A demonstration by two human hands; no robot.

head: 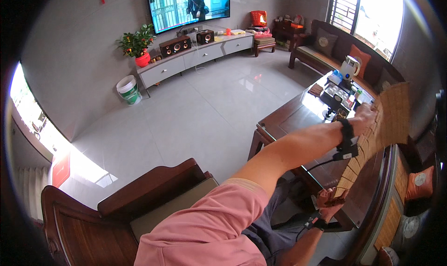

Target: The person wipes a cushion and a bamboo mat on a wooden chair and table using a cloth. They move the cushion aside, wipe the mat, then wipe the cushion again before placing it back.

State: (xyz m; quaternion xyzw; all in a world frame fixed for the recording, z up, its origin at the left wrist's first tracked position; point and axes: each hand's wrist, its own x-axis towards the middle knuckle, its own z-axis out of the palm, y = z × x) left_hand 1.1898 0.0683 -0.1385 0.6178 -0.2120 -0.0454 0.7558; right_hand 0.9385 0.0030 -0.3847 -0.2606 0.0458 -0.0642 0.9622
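Note:
A tan woven mat [393, 116], apparently of bamboo or straw, is held up over the dark wooden coffee table [286, 123]. My left hand [365, 116] grips its edge near the upper part. Lower down, my right hand [330, 200] grasps the narrow near end. Between the hands the mat runs as a slanting strip with several dark crosswise lines, and beyond my left hand it spreads into a broad, curved sheet. Both wrists wear black straps; a small device with a cable sits at the left one. Some of my left fingers are hidden.
Cups on a tray [335, 91], an electric kettle [350, 67] and a black stand [328, 114] occupy the table's far end. A wooden bench [391, 192] with cushions runs along the right. Near me at left is a wooden armchair [153, 192]. A bucket [129, 89] stands by the TV cabinet [199, 58].

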